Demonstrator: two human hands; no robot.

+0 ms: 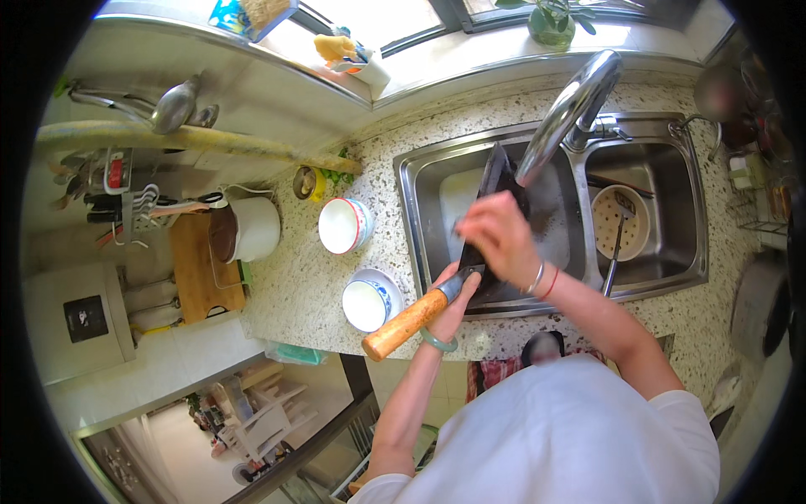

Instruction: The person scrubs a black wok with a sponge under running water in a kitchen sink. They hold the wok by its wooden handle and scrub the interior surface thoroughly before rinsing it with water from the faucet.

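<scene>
A dark wok (495,170) with a wooden handle (405,324) is tilted almost edge-on over the left sink basin (447,189). My left hand (457,296), below a green bangle, is closed around the wok where the handle joins it. Against the wok's side is my right hand (502,238), its fingers bent and slightly blurred. Something small and dark shows at those fingertips, but I cannot make out what it is. The chrome faucet (567,113) arches over the basin, its spout close to the wok's rim.
The right basin (672,227) holds a cream strainer (606,233) and a slotted turner (620,239). Left of the sink, two bowls (346,225) with white insides stand on the speckled counter (290,298). Beyond them are a white pot (256,228) and a wooden cutting board (191,273).
</scene>
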